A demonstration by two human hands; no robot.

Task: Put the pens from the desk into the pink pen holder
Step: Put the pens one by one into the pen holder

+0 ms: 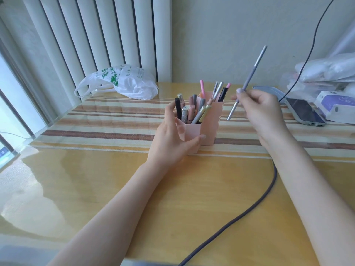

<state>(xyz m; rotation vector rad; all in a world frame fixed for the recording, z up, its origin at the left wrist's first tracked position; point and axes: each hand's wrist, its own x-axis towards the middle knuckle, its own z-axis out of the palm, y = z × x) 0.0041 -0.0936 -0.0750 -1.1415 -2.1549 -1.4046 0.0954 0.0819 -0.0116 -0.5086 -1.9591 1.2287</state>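
Note:
The pink pen holder stands on the striped mat in the middle of the desk. Several pens and pencils stick up out of its compartments. My left hand grips the holder's front left section, thumb across its front and fingers round its left side. To the right of the holder, my right hand pinches a long grey and silver pen near its middle. That pen is tilted, its upper end up and to the right, its lower tip hanging just right of the holder.
A white plastic bag lies at the back left of the desk. A phone, a white and purple box and more bags sit at the right. A dark cable runs across the desk's front right.

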